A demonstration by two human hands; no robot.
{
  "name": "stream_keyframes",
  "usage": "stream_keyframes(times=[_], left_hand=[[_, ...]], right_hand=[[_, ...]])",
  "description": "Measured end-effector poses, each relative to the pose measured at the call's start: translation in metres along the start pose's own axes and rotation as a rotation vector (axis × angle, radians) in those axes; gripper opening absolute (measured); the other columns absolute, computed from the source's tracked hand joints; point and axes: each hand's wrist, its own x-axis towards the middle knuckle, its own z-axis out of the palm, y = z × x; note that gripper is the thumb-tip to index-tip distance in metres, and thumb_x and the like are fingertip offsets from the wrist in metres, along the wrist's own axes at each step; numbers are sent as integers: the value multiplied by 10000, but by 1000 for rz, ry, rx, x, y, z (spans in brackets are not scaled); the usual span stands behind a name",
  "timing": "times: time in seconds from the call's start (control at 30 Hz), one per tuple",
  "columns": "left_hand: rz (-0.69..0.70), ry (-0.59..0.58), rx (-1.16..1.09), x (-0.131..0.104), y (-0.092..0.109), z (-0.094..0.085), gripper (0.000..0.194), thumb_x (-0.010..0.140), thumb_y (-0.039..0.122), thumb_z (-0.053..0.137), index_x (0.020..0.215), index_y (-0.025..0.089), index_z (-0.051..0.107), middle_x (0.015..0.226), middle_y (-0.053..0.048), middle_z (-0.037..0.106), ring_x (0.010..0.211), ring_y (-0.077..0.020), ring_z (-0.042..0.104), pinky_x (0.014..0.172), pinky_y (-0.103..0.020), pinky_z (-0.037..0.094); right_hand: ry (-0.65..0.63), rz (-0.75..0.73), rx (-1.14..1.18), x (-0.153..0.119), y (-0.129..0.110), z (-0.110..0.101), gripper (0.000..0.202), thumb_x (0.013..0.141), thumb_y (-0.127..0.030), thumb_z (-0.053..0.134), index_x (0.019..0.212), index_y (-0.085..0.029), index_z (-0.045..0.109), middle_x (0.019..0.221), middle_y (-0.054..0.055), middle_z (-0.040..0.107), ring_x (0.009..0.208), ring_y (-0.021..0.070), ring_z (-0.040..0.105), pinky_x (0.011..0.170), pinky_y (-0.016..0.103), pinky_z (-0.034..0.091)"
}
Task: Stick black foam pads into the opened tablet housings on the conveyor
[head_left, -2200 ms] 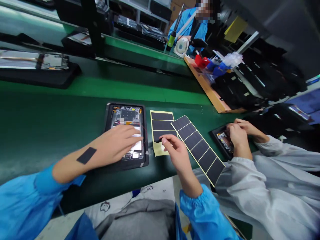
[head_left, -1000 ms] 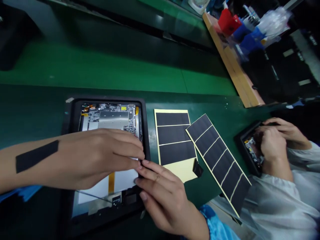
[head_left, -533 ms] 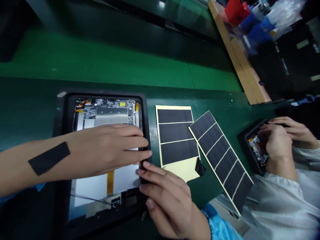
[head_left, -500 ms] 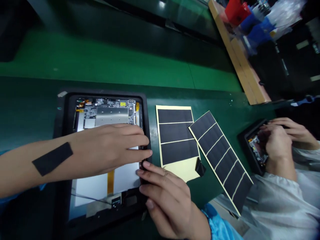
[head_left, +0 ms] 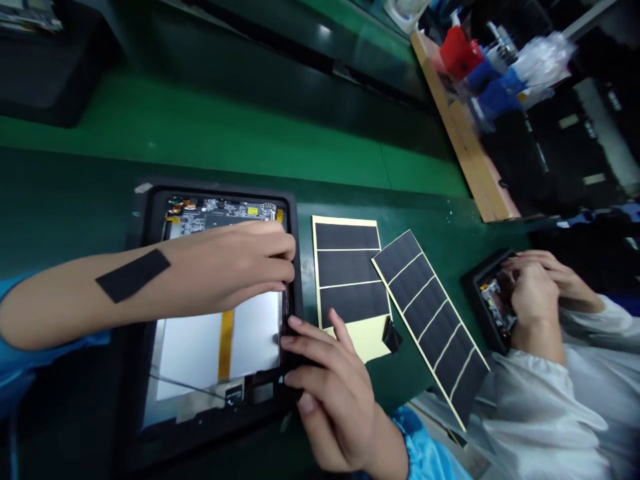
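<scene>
An opened tablet [head_left: 255, 320] lies in a black frame [head_left: 295, 267], with its circuit board, silver-white panels and an amber tape strip exposed. My left hand [head_left: 240, 260] reaches across it from the left. Its fingers curl down at the tablet's right inner edge; the tips are hidden, and what they pinch, if anything, does not show. A black adhesive piece [head_left: 133, 275] is stuck on my left forearm. Lower on that same edge, my right hand [head_left: 335, 393] rests its fingertips, fingers stretched and one raised apart. A thin dark cable [head_left: 187, 385] crosses the tablet's lower part.
Right of the tablet lie two overlapping sheets of black adhesive pieces, a left sheet [head_left: 347, 267] and a slanted sheet [head_left: 435, 327]. A crumpled black scrap [head_left: 393, 335] touches the left one. At far right a co-worker's hands [head_left: 537, 293] work over another device [head_left: 493, 300].
My left hand has shifted slightly up along the tablet's edge, and its fingers are more curled. One finger of my right hand has lifted. The view has moved a little.
</scene>
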Motion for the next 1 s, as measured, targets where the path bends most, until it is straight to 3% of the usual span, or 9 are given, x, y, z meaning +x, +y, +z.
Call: stream_keyframes(times=[0.17, 0.33, 0.63, 0.9, 1.0], left_hand=[[18, -15, -54, 4, -3, -2, 278, 1068, 261, 395, 874, 221, 590, 991, -43, 637, 889, -200, 548, 795, -331, 433], [66, 25, -63, 3, -8, 1, 299, 1043, 159, 350, 1026, 223, 642, 997, -43, 651, 889, -193, 548, 787, -310, 429], [167, 86, 69, 0, -15, 0, 366, 818, -72, 376, 851, 207, 610, 911, -45, 629, 801, -188, 518, 701, -306, 398], [120, 93, 219, 0, -8, -4, 322, 801, -71, 397, 814, 199, 572, 962, -66, 644, 843, -206, 541, 732, -317, 431], [201, 121, 230, -3, 2, -4, 317, 803, -32, 411, 866, 194, 624, 1005, -90, 684, 975, -254, 593, 846, -370, 486]], right_hand=[[31, 19, -67, 0, -5, -1, 210, 894, -92, 531, 1055, -192, 619, 1152, 93, 781, 1358, 230, 628, 1326, 444, 174], [55, 27, -65, -1, -7, 1, 231, 881, -67, 529, 1056, -182, 628, 1147, 97, 774, 1330, 224, 649, 1316, 416, 197], [42, 40, -107, 7, -13, 2, 225, 921, -57, 504, 1071, -177, 620, 1203, 108, 749, 1335, 209, 643, 1318, 418, 162], [-48, 24, -115, 7, -17, 10, 177, 963, -87, 481, 1076, -173, 587, 1234, 129, 724, 1410, 212, 577, 1305, 408, 220], [-53, 5, -104, 8, -18, 10, 156, 971, -96, 472, 1058, -168, 579, 1112, 113, 727, 1414, 216, 570, 1304, 409, 235]])
